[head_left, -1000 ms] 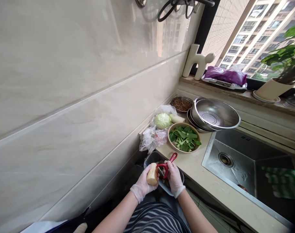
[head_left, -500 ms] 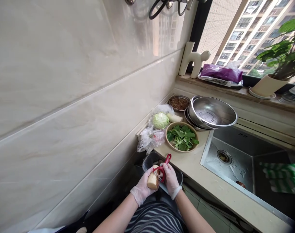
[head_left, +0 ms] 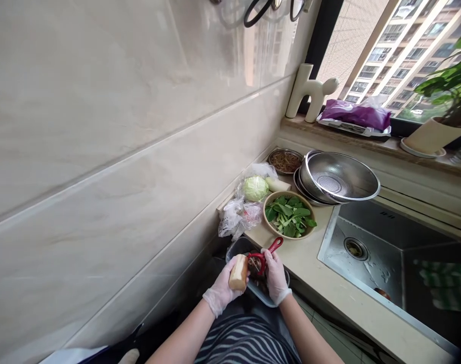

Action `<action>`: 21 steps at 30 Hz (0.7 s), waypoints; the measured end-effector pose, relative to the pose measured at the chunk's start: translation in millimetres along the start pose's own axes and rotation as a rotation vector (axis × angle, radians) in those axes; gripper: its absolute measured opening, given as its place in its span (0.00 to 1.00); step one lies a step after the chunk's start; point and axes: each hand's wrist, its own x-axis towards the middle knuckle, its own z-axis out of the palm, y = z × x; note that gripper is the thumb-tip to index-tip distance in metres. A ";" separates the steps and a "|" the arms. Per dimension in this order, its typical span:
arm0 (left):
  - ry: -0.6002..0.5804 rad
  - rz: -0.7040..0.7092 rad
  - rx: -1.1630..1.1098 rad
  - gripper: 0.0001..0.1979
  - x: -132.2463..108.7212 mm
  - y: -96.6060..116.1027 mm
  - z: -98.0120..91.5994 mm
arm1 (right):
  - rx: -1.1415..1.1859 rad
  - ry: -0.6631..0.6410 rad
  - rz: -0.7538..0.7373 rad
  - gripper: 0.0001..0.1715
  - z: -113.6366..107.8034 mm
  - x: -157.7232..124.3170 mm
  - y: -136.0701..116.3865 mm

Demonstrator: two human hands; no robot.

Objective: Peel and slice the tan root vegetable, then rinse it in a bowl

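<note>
My left hand (head_left: 223,284), in a clear glove, is wrapped round a stubby piece of root vegetable (head_left: 238,277). Its near side is cream-coloured and peeled, while brown skin shows along the right side. A red peeler (head_left: 277,244) is gripped in my right hand (head_left: 276,275), also gloved, with its handle pointing up and away. The peeler's head is just right of the root vegetable; whether they touch I cannot tell. Below both hands stands a waste bin (head_left: 267,300) with dark peelings inside, partly hidden by the hands.
On the counter (head_left: 309,258) are a basket of leafy greens (head_left: 290,215), a cabbage (head_left: 255,188), plastic bags (head_left: 232,217) and a bowl of brown strips (head_left: 285,162). Steel colanders (head_left: 340,177) stand beside the sink (head_left: 380,237). A tiled wall (head_left: 139,177) rises on the left.
The peeler has moved off the root vegetable to the right, with my right hand. More of the root's peeled side faces me. The view has shifted slightly.
</note>
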 end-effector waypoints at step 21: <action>-0.036 0.035 -0.089 0.10 5.9 -11.1 6.8 | 0.016 -0.106 0.115 0.20 8.7 -11.2 13.1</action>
